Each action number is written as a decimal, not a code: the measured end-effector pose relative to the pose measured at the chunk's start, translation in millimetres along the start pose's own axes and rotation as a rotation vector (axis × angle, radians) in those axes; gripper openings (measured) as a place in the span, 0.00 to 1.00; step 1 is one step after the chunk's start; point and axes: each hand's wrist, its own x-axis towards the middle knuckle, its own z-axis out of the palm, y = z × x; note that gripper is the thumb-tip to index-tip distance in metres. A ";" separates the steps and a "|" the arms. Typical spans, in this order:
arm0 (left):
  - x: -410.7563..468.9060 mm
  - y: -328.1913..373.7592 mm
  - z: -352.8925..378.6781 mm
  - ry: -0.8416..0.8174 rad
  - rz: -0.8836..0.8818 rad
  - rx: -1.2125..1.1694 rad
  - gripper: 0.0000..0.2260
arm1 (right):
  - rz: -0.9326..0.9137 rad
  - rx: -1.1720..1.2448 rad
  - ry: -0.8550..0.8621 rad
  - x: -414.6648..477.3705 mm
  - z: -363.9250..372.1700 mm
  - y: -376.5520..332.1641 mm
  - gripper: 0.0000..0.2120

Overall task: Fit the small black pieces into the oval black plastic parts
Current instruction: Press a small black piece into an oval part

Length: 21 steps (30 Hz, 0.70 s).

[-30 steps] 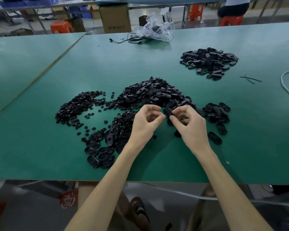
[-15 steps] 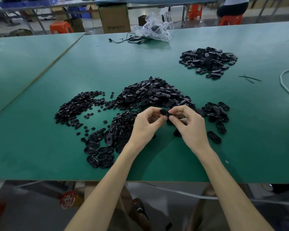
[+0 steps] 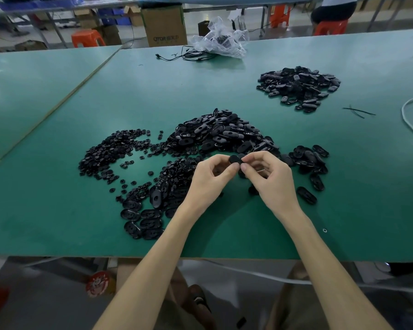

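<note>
My left hand (image 3: 208,179) and right hand (image 3: 272,179) meet fingertip to fingertip. The thumb and forefinger of each pinch the same oval black plastic part (image 3: 234,160), lifted off the green table top (image 3: 57,222) so I can, I judge, squeeze it from both sides at once. Whether a small piece already sits in it I cannot tell, as my fingertips cover that spot. I hold it just over the near edge of the big heap of loose oval black parts (image 3: 219,134), so the next one is a short reach. The scattered pile of small black round pieces (image 3: 110,156) lies on my left, near that hand, which probably fetches them. Another pile of oval parts (image 3: 298,85) sits well apart at the far right; it is likely finished work.
</note>
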 end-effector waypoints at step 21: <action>-1.2 5.3 2.9 -0.088 -0.014 0.122 0.02 | -0.015 0.009 0.000 -2.0 -2.6 -4.3 0.09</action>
